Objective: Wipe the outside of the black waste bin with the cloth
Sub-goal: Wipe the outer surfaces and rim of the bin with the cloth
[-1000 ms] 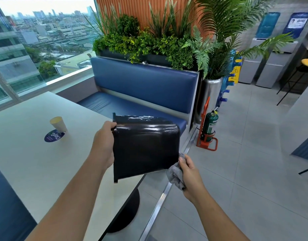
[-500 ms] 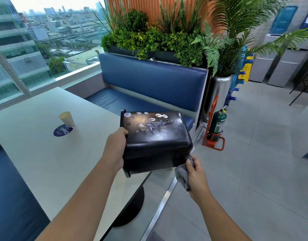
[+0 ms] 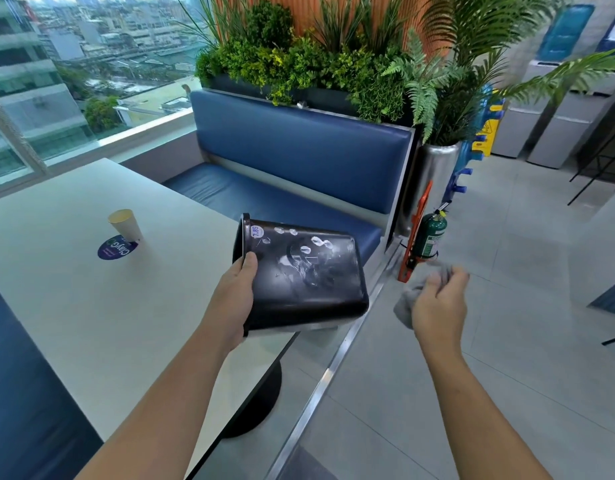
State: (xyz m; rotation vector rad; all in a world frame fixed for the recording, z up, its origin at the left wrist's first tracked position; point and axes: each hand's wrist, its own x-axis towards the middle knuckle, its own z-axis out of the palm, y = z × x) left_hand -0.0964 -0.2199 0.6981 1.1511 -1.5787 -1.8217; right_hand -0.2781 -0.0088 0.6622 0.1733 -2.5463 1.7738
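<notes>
The black waste bin [image 3: 306,275] hangs on its side over the table's right edge, its open end to the left. Its upturned side carries white stickers and scuff marks. My left hand [image 3: 231,301] grips its rim, thumb over the edge. My right hand [image 3: 437,306] is off to the right of the bin, apart from it, and holds a bunched grey cloth [image 3: 405,306]. The cloth is partly blurred and partly hidden by my fingers.
A white table [image 3: 91,306] on a black pedestal holds a paper cup [image 3: 124,225] on a round purple sticker. Behind it is a blue bench [image 3: 299,161] with planters. A green fire extinguisher [image 3: 432,237] in an orange stand sits on the grey tiled floor [image 3: 489,375].
The bin has turned so its sticker-marked side faces up. My right hand with the cloth has left the bin's lower right corner and moved right and up.
</notes>
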